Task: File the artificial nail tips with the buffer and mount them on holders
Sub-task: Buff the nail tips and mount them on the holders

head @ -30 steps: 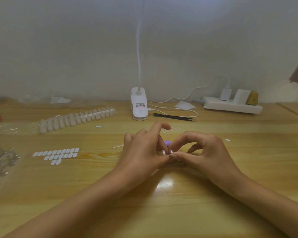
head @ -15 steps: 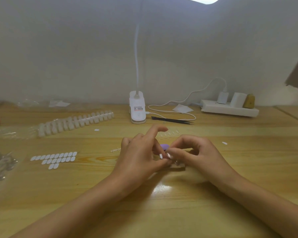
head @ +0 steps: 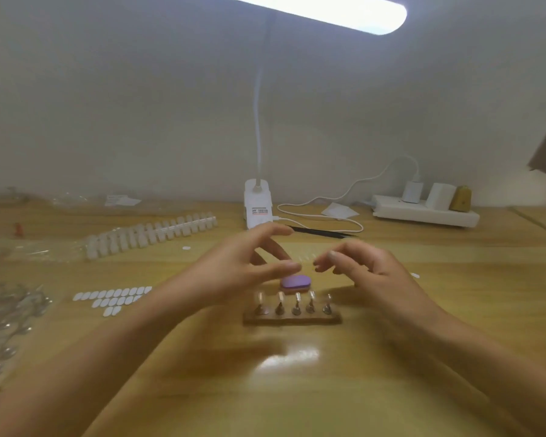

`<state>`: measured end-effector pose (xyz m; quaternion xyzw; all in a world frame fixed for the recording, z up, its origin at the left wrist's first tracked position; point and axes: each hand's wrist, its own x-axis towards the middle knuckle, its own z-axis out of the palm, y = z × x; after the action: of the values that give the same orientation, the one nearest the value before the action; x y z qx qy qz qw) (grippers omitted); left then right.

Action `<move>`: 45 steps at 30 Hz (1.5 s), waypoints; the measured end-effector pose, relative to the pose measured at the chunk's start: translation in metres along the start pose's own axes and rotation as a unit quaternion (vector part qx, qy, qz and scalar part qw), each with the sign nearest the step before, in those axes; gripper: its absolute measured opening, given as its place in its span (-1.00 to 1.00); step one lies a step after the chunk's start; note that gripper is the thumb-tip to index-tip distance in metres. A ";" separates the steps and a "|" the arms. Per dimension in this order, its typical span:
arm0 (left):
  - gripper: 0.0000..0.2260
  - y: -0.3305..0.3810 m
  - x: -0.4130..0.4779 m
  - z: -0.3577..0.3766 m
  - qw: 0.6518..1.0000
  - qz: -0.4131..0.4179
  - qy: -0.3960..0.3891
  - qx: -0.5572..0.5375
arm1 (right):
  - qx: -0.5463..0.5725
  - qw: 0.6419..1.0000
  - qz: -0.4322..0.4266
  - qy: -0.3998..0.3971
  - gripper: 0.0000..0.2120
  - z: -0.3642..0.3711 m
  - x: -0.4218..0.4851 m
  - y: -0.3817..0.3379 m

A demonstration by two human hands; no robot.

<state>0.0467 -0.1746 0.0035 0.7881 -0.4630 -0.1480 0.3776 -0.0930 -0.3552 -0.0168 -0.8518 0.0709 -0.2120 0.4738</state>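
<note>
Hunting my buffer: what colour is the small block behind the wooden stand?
Purple: the rounded buffer block, head view.

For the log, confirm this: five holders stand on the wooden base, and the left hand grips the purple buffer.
Not quite. The head view shows the purple buffer lying on the table behind the wooden base; the left hand holds nothing. Five holders do stand on the base.

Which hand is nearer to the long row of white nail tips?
Left. The left hand is to the right of the row of nail tips; the right hand is farther right, beyond it.
</note>
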 end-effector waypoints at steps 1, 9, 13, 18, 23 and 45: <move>-0.53 -0.004 0.003 -0.009 0.999 -0.003 0.024 0.023 | -0.035 0.999 -0.012 -0.005 -0.84 -0.008 0.006 -0.002; -0.81 -0.032 0.030 0.002 0.982 -0.047 0.080 0.167 | -0.219 0.966 -0.101 -0.095 -0.75 -0.003 0.038 0.017; -0.82 -0.032 0.043 0.009 0.983 -0.059 0.082 0.152 | -0.222 0.963 -0.126 -0.082 -0.73 0.004 0.036 0.029; -0.80 -0.033 0.050 0.003 0.989 -0.109 0.034 0.092 | -0.219 0.963 -0.136 -0.079 -0.73 0.004 0.031 0.034; -0.79 -0.031 0.051 0.003 0.991 -0.107 0.039 0.066 | -0.214 0.964 -0.133 -0.080 -0.71 0.003 0.027 0.035; -0.89 -0.051 0.029 0.011 0.972 -0.069 0.216 0.061 | -0.168 0.977 -0.099 -0.091 -0.70 0.003 0.026 0.033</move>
<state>0.0876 -0.1893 -0.0377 0.8532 -0.3233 0.0286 0.4083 -0.0655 -0.3792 -0.0383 -0.9377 -0.0229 -0.1645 0.3054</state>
